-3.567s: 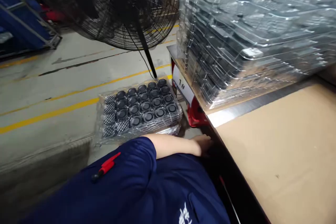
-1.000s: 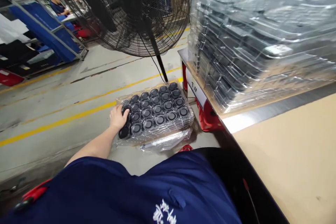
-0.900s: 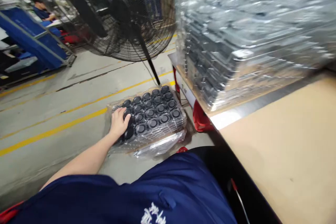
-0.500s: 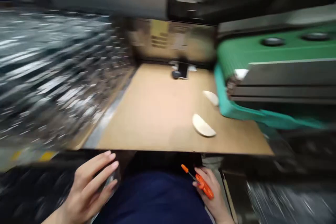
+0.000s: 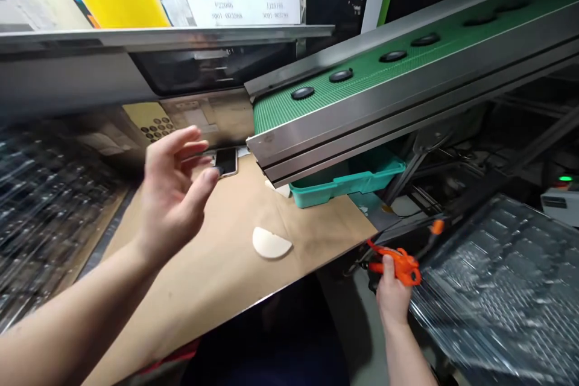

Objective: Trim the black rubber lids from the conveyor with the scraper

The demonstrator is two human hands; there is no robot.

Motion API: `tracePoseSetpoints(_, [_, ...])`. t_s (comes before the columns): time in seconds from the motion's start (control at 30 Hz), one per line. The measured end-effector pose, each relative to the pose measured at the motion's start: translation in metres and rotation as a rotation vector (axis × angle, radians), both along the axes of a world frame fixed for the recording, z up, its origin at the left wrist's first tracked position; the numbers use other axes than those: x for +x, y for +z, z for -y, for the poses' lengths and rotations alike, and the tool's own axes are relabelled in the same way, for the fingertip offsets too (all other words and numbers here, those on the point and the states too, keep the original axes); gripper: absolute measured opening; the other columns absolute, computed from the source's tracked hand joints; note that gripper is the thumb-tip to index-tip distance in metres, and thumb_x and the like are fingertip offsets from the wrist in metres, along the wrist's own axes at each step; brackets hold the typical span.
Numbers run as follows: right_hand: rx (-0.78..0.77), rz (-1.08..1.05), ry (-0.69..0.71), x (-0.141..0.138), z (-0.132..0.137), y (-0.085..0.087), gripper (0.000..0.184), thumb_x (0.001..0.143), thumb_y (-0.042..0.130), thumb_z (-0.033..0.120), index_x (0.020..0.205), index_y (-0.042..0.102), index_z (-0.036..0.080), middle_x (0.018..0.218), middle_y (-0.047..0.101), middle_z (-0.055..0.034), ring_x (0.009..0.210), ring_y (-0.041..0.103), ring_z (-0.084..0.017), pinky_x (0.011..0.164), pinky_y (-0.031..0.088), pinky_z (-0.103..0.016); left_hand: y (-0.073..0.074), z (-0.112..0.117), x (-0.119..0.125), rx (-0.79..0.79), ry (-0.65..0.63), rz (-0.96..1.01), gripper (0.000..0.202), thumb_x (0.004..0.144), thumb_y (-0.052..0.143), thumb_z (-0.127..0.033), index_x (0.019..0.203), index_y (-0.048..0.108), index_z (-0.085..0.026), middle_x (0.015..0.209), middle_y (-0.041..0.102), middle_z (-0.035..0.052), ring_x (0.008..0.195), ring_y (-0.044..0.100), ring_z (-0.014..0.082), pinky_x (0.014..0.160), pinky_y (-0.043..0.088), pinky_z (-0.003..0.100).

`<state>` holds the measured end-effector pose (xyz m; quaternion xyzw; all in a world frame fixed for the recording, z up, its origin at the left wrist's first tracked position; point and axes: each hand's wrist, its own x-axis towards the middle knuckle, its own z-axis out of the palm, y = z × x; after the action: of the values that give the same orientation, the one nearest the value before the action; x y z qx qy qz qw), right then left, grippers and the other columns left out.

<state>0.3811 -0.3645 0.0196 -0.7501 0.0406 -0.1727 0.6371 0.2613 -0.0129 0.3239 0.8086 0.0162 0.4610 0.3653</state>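
Note:
My left hand [image 5: 174, 199] is raised over the brown tabletop [image 5: 203, 271], fingers apart and bent, with nothing in it. My right hand [image 5: 392, 298] is wrapped round an orange air blow gun [image 5: 404, 266] at the table's right front corner; its thin nozzle ends in an orange tip pointing up and right. Several black round parts [image 5: 341, 75] lie in a row on the green conveyor belt [image 5: 289, 114], beyond both hands. On the tabletop lies a pale half-round piece [image 5: 271, 243]. Another pale piece [image 5: 281, 189] is partly hidden under the conveyor's end.
A teal bin [image 5: 316, 196] sits beneath the conveyor's metal side rail [image 5: 362, 126]. Clear plastic trays [image 5: 502, 289] are at the right, and more stacked trays [image 5: 40, 211] at the left. A phone [image 5: 228, 161] lies at the table's back. Above runs a metal shelf [image 5: 113, 39].
My view has swung right, bringing more of the conveyor into sight. My left hand has risen over the table. My right hand has moved outward to the right with the air blow gun.

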Motion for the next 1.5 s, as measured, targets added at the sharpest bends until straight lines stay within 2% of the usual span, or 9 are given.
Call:
tracePoseSetpoints(0.13, [-0.006,-0.141,0.043,0.002,-0.010,-0.014,0.056,0.076,0.066,0.067,0.103,0.067,0.018,0.110,0.071,-0.0142,0.108,0.065,-0.032,0.101,0.049,-0.048,0.020,-0.031,0.076,-0.052,0.054,-0.068,0.056,0.086,0.072,-0.038,0.138,0.054,-0.025,0.143,0.050,0.0113,0.122,0.058,0.0270,0.107,0.050,0.055])
tracePoseSetpoints(0.4, [-0.006,-0.439,0.266,-0.037,-0.010,-0.045,0.051,0.065,0.064,0.064,0.091,0.071,0.021,0.096,0.077,-0.0124,0.099,0.073,-0.035,0.086,0.059,-0.044,0.052,-0.055,0.207,0.094,0.096,-0.335,0.068,0.082,0.076,-0.043,0.142,0.053,-0.022,0.143,0.048,0.0171,0.128,0.055,0.0324,0.111,0.042,0.056])
tracePoseSetpoints(0.7, [-0.062,-0.533,0.597,-0.076,-0.037,-0.018,0.051,0.063,0.066,0.070,0.082,0.075,0.023,0.089,0.078,-0.0121,0.090,0.075,-0.034,0.084,0.061,-0.041,0.059,-0.039,0.292,0.118,-0.032,-0.433,0.061,0.075,0.084,-0.042,0.127,0.065,-0.016,0.130,0.066,0.0164,0.121,0.060,0.0336,0.111,0.039,0.056])
tracePoseSetpoints(0.8, [-0.109,-0.541,0.747,-0.079,-0.038,0.003,0.048,0.069,0.068,0.063,0.090,0.077,0.020,0.085,0.076,-0.0103,0.080,0.073,-0.028,0.073,0.060,-0.036,0.060,-0.041,0.263,0.039,-0.051,-0.297,0.055,0.085,0.074,-0.037,0.132,0.063,-0.011,0.121,0.067,0.0153,0.108,0.063,0.0257,0.105,0.043,0.051])
tracePoseSetpoints(0.93, [-0.136,-0.494,1.029,-0.076,-0.036,0.055,0.029,0.073,0.073,0.040,0.096,0.077,0.023,0.086,0.073,-0.0047,0.072,0.066,-0.019,0.063,0.052,-0.026,0.048,-0.053,0.172,-0.054,-0.083,-0.241,0.049,0.101,0.047,-0.037,0.145,0.052,-0.017,0.117,0.066,0.0088,0.092,0.065,0.0165,0.087,0.053,0.042])
tracePoseSetpoints(1.07, [-0.020,-0.356,1.464,-0.068,-0.041,0.122,0.030,0.086,0.068,0.031,0.115,0.073,0.027,0.099,0.070,-0.0050,0.083,0.067,-0.016,0.073,0.054,-0.027,0.002,-0.049,0.049,-0.070,-0.062,-0.395,0.060,0.090,0.066,-0.041,0.147,0.052,-0.028,0.118,0.067,0.0078,0.094,0.067,0.0229,0.088,0.056,0.045])
tracePoseSetpoints(1.2, [0.007,-0.019,1.404,-0.075,-0.068,0.159,0.028,0.094,0.063,0.025,0.121,0.067,0.026,0.097,0.070,-0.0045,0.084,0.067,-0.016,0.077,0.056,-0.028,-0.053,-0.011,-0.056,-0.040,-0.255,-0.810,0.082,0.079,0.078,-0.036,0.152,0.043,-0.044,0.135,0.064,0.0062,0.120,0.063,0.0325,0.106,0.051,0.050])
tracePoseSetpoints(1.3, [-0.022,0.163,1.123,-0.094,-0.099,0.164,0.010,0.096,0.061,0.019,0.102,0.066,0.024,0.084,0.067,-0.0006,0.074,0.064,-0.013,0.069,0.053,-0.024,-0.085,0.023,-0.103,-0.349,-0.432,-0.853,0.086,0.076,0.082,-0.032,0.151,0.044,-0.047,0.138,0.063,0.0064,0.124,0.062,0.0319,0.108,0.050,0.047])
tracePoseSetpoints(1.5, [-0.210,0.380,1.214,-0.130,-0.148,0.173,0.009,0.096,0.059,0.017,0.100,0.065,0.023,0.084,0.069,-0.0005,0.075,0.066,-0.014,0.071,0.054,-0.025,-0.122,0.045,-0.126,-1.301,-0.523,-0.391,0.055,0.085,0.072,-0.048,0.137,0.062,-0.037,0.131,0.068,0.0093,0.126,0.062,0.0296,0.108,0.048,0.045])
